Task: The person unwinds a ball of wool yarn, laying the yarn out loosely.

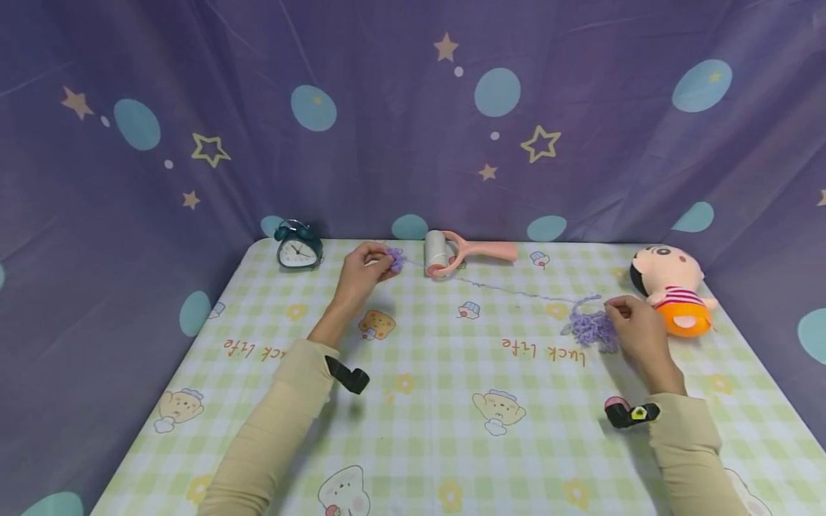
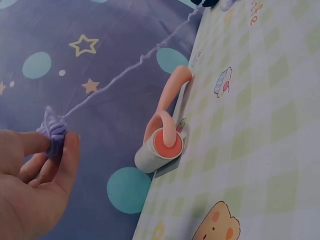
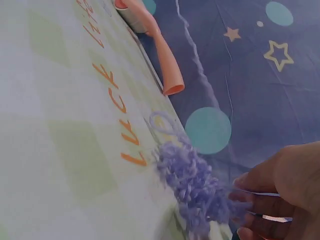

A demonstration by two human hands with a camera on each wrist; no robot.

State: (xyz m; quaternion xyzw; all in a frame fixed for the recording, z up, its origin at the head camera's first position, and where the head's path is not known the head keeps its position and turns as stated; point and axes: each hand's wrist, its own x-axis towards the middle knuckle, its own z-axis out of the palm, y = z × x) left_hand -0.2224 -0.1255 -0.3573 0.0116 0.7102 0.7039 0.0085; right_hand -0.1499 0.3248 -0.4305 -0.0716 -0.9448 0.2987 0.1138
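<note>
My left hand (image 1: pixel 366 271) pinches a small wound bundle of purple yarn (image 2: pixel 56 134) between thumb and fingers, raised over the back left of the table. From it a strand of yarn (image 1: pixel 516 292) stretches across to the right. At the other end, a loose tangle of purple yarn (image 1: pixel 592 330) hangs beside my right hand (image 1: pixel 635 326), whose thumb and fingers pinch its edge. In the right wrist view the tangle (image 3: pixel 190 185) shows many crinkled loops, one larger loop sticking out at its top.
A pink-handled lint roller (image 1: pixel 490 249) lies at the table's back edge, the strand passing near its roller. An alarm clock (image 1: pixel 300 247) stands at the back left. A plush doll (image 1: pixel 677 290) sits close to my right hand. A checked cloth (image 1: pixel 426 430) covers the table.
</note>
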